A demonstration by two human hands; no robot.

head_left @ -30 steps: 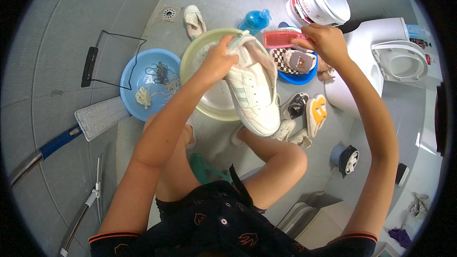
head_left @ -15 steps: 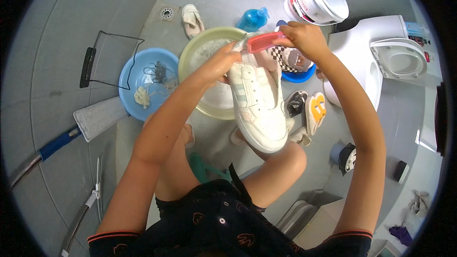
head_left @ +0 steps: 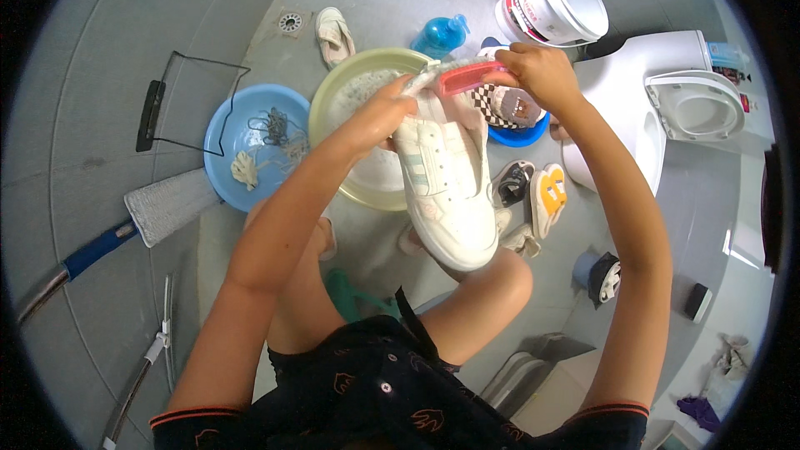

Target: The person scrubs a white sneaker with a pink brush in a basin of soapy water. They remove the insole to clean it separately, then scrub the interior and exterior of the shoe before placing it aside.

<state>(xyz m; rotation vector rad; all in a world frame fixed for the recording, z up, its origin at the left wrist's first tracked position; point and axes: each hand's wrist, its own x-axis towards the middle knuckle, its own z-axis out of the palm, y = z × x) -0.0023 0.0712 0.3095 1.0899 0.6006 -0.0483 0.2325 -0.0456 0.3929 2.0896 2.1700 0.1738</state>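
A white sneaker (head_left: 454,221) without laces hangs over the near right rim of a pale green basin (head_left: 321,100), its toe pointing toward me. My left hand (head_left: 386,115) grips it at the heel end, closed round the collar. In my right hand (head_left: 533,71) is a red scrubbing brush (head_left: 467,77), held against the heel area of the shoe. The brush's bristles are mostly hidden. Foamy suds (head_left: 367,92) float on the water in the basin.
At the left stands a blue basin (head_left: 218,129) with grey and white laces. Beyond are a white shoe (head_left: 335,37), a blue bottle (head_left: 440,36) and a white bucket (head_left: 533,8). To the right are a small blue basin (head_left: 525,135) with checkered shoes, yellow slippers (head_left: 546,200) and a toilet (head_left: 621,117).
The brush has shifted slightly to the right along the shoe's heel end. The view has moved a little; both hands keep their hold.
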